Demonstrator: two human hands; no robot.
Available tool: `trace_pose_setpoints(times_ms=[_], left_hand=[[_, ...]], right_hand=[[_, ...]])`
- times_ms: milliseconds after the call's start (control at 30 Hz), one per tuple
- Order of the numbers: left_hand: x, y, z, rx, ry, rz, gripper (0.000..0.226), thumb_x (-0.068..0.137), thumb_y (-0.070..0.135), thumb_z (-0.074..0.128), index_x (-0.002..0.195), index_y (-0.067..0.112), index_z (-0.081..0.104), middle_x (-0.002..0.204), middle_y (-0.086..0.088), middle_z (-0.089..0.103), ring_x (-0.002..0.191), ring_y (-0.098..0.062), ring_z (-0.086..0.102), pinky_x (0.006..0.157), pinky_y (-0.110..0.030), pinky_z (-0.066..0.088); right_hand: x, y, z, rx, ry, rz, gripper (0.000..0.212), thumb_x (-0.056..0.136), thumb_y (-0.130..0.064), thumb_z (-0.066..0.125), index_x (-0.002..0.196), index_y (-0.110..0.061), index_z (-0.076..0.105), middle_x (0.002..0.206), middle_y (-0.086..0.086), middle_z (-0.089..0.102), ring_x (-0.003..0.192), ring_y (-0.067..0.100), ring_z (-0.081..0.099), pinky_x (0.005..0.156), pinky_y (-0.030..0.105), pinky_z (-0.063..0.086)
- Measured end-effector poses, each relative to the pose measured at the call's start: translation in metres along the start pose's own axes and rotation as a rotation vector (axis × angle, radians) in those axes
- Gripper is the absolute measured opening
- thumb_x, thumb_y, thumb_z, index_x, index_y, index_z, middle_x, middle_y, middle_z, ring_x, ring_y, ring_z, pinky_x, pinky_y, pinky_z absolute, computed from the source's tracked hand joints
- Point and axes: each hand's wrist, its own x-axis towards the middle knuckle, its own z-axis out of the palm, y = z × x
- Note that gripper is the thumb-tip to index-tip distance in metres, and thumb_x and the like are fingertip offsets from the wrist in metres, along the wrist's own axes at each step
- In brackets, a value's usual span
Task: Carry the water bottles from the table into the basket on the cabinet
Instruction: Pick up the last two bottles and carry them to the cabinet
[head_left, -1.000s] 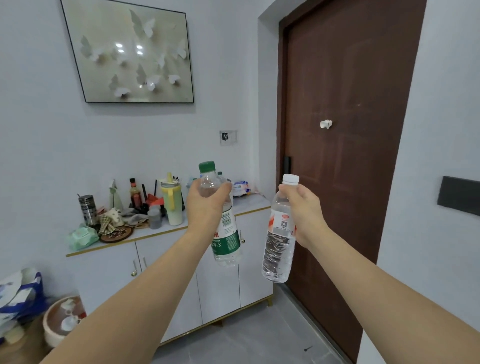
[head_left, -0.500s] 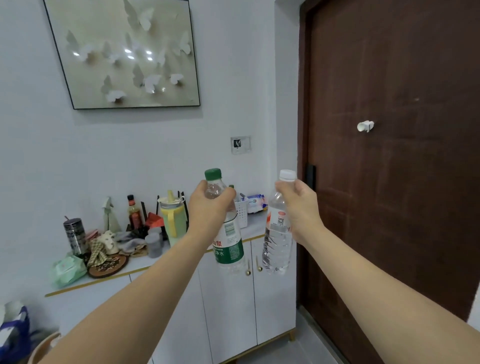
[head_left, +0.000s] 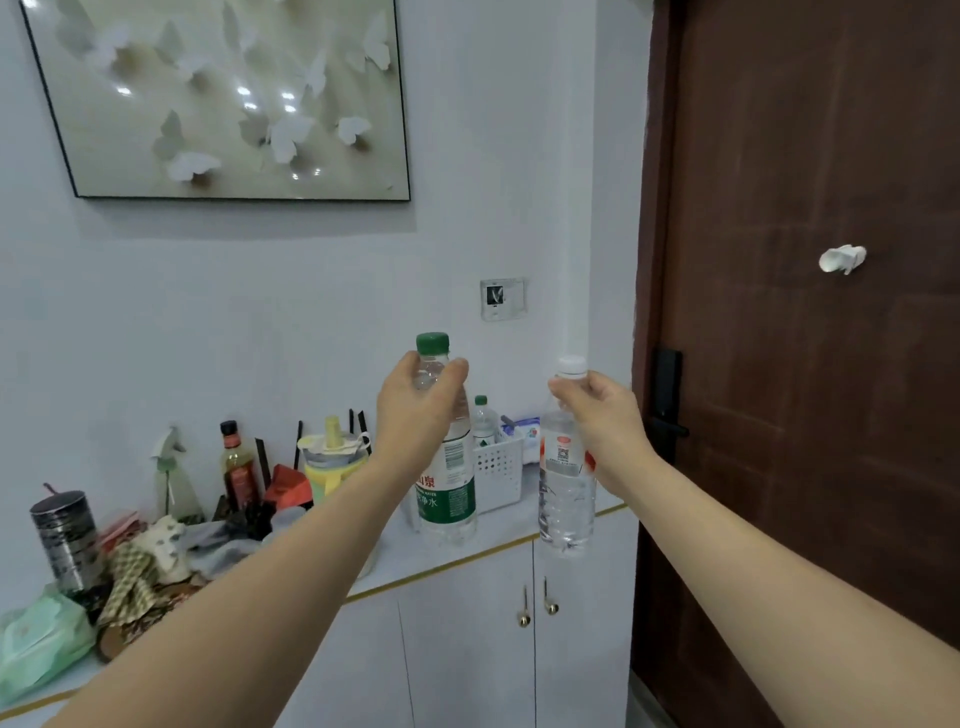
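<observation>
Two bottles up: your left hand (head_left: 415, 410) is wrapped round the green-cap bottle (head_left: 448, 483) neck, your right hand (head_left: 602, 415) pinches the white-cap bottle (head_left: 566, 499) likewise. Both hang near the basket (head_left: 497, 474), which already holds one. Neck grips may swing; you could clip its rim.

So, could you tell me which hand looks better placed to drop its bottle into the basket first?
Probably the left hand: its green-capped bottle hangs right in front of the white basket, while the right hand holds its white-capped bottle off to the basket's right.
</observation>
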Motion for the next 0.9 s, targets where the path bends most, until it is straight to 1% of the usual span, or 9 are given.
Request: trace_pose_setpoints(times_ms=[100, 233, 300, 367, 500, 567, 700, 800, 900], left_hand=[[0.043, -0.019, 0.004, -0.021, 0.014, -0.026, 0.021, 0.078, 0.041, 0.065, 0.086, 0.022, 0.063, 0.073, 0.009, 0.071, 0.059, -0.003, 0.066, 0.061, -0.03, 0.049], [0.089, -0.046, 0.02, -0.063, 0.023, -0.07, 0.017, 0.077, 0.038, 0.065, 0.086, 0.023, 0.064, 0.07, 0.01, 0.071, 0.057, -0.002, 0.065, 0.062, -0.03, 0.05], [0.111, -0.06, 0.03, -0.068, 0.039, -0.082, 0.018, 0.079, 0.042, 0.064, 0.085, 0.025, 0.063, 0.069, 0.012, 0.07, 0.058, -0.002, 0.066, 0.063, -0.031, 0.049], [0.134, -0.073, 0.041, -0.085, 0.05, -0.105, 0.022, 0.081, 0.045, 0.063, 0.085, 0.024, 0.064, 0.073, 0.007, 0.071, 0.064, -0.008, 0.069, 0.066, -0.035, 0.053], [0.176, -0.096, 0.063, -0.109, 0.025, -0.126, 0.017, 0.085, 0.046, 0.062, 0.089, 0.03, 0.064, 0.08, 0.011, 0.071, 0.082, -0.016, 0.073, 0.065, -0.033, 0.051], [0.203, -0.107, 0.075, -0.083, -0.014, -0.145, 0.015, 0.087, 0.048, 0.061, 0.094, 0.035, 0.063, 0.092, 0.011, 0.069, 0.096, -0.023, 0.068, 0.069, -0.033, 0.049], [0.256, -0.134, 0.099, 0.108, -0.13, -0.211, 0.037, 0.079, 0.062, 0.057, 0.108, 0.039, 0.06, 0.132, -0.005, 0.052, 0.126, -0.03, 0.045, 0.106, -0.057, 0.036], [0.283, -0.161, 0.113, 0.153, -0.172, -0.233, 0.049, 0.08, 0.061, 0.06, 0.117, 0.03, 0.06, 0.131, -0.008, 0.052, 0.123, -0.03, 0.048, 0.107, -0.056, 0.036], [0.302, -0.195, 0.125, 0.158, -0.164, -0.266, 0.043, 0.088, 0.051, 0.063, 0.12, 0.022, 0.061, 0.131, -0.01, 0.052, 0.117, -0.029, 0.055, 0.104, -0.051, 0.042]], right_hand=[[0.037, 0.012, 0.019, 0.048, 0.017, 0.025, 0.015, 0.082, -0.025, 0.072, 0.092, -0.015, 0.072, 0.094, 0.002, 0.07, 0.079, 0.011, 0.064, 0.07, 0.027, 0.052], [0.084, 0.03, 0.036, 0.082, 0.011, 0.062, 0.016, 0.082, -0.023, 0.073, 0.096, -0.015, 0.073, 0.092, -0.003, 0.072, 0.078, 0.009, 0.066, 0.06, 0.021, 0.052], [0.11, 0.041, 0.042, 0.09, -0.006, 0.088, 0.015, 0.082, -0.022, 0.074, 0.095, -0.015, 0.074, 0.094, 0.0, 0.073, 0.081, 0.013, 0.068, 0.067, 0.028, 0.057], [0.137, 0.052, 0.048, 0.104, -0.025, 0.109, 0.014, 0.083, -0.021, 0.073, 0.095, -0.014, 0.073, 0.094, 0.001, 0.071, 0.085, 0.019, 0.069, 0.074, 0.035, 0.058], [0.197, 0.078, 0.06, 0.11, -0.087, 0.109, 0.009, 0.085, -0.017, 0.071, 0.092, -0.012, 0.068, 0.088, -0.001, 0.065, 0.068, 0.011, 0.069, 0.05, 0.021, 0.052], [0.229, 0.093, 0.067, 0.105, -0.12, 0.11, 0.009, 0.085, -0.017, 0.071, 0.092, -0.013, 0.068, 0.089, -0.001, 0.066, 0.07, 0.011, 0.068, 0.047, 0.017, 0.05], [0.293, 0.125, 0.083, 0.082, -0.159, 0.099, 0.01, 0.085, -0.022, 0.071, 0.093, -0.021, 0.067, 0.092, -0.004, 0.069, 0.079, 0.01, 0.066, 0.06, 0.025, 0.052], [0.33, 0.155, 0.096, 0.065, -0.181, 0.098, 0.015, 0.084, -0.023, 0.07, 0.098, -0.021, 0.066, 0.097, -0.002, 0.069, 0.086, 0.014, 0.065, 0.074, 0.033, 0.054], [0.358, 0.187, 0.106, 0.038, -0.196, 0.105, 0.015, 0.085, -0.022, 0.069, 0.098, -0.022, 0.062, 0.096, -0.004, 0.067, 0.087, 0.013, 0.064, 0.074, 0.03, 0.052]])
